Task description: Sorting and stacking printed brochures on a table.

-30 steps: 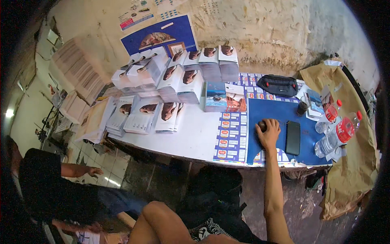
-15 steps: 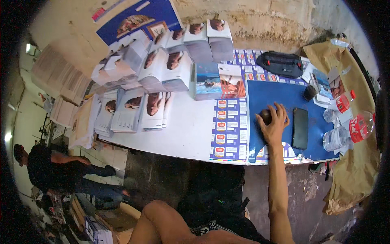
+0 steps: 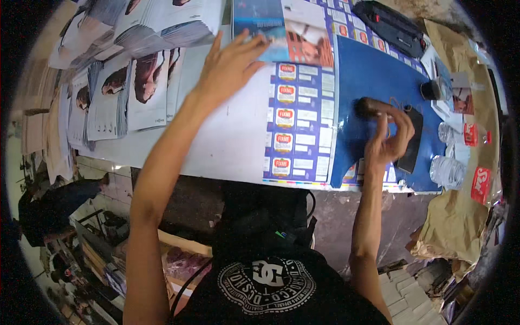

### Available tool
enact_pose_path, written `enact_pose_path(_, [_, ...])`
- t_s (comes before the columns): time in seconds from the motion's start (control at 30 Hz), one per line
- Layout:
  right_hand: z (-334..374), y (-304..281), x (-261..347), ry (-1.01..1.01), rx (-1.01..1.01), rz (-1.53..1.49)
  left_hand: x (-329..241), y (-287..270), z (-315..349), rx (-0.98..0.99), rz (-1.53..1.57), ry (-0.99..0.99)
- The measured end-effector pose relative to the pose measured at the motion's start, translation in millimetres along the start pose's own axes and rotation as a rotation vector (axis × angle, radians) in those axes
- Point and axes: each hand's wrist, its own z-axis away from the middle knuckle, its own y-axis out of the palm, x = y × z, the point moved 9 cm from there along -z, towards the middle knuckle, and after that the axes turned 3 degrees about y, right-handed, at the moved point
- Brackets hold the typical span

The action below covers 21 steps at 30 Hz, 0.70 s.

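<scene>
My left hand [image 3: 233, 59] reaches far over the white table [image 3: 227, 141], fingers spread flat on the edge of a printed booklet [image 3: 287, 32] with a blue and picture cover. My right hand [image 3: 387, 138] rests on a blue sheet [image 3: 374, 70] with its fingers curled. Their tips pinch the end of a dark brown bundle [image 3: 367, 106], and thin loops like bands show beside them. A black phone [image 3: 410, 143] lies partly under that hand.
Stacks of fanned magazines [image 3: 135, 70] cover the table's left. Sheets of small labels [image 3: 295, 124] lie in the middle. A black pouch [image 3: 395, 27], a dark cup [image 3: 430, 89], plastic bottles [image 3: 449, 170] and brown paper [image 3: 460, 227] crowd the right. Another person [image 3: 43, 206] crouches lower left.
The view has closed in on the table. My left hand has come in and reached to the booklet. My right hand has gone from lying over the dark bundle to pinching its end.
</scene>
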Motion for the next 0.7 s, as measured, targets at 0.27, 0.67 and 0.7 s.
enact_pose_path(0.27, [113, 60, 56, 1.313, 0.527, -1.145, -49, -57, 81, -0.323, 0.322, -0.334])
enact_pose_path(0.67, [121, 75, 69, 1.434, 0.519, -1.723, -48, -15, 135, -0.206, 1.426, -0.996])
enact_pose_path(0.7, [121, 75, 68, 1.385, 0.520, -1.901, -56, -20, 157, -0.153, 1.390, -1.047])
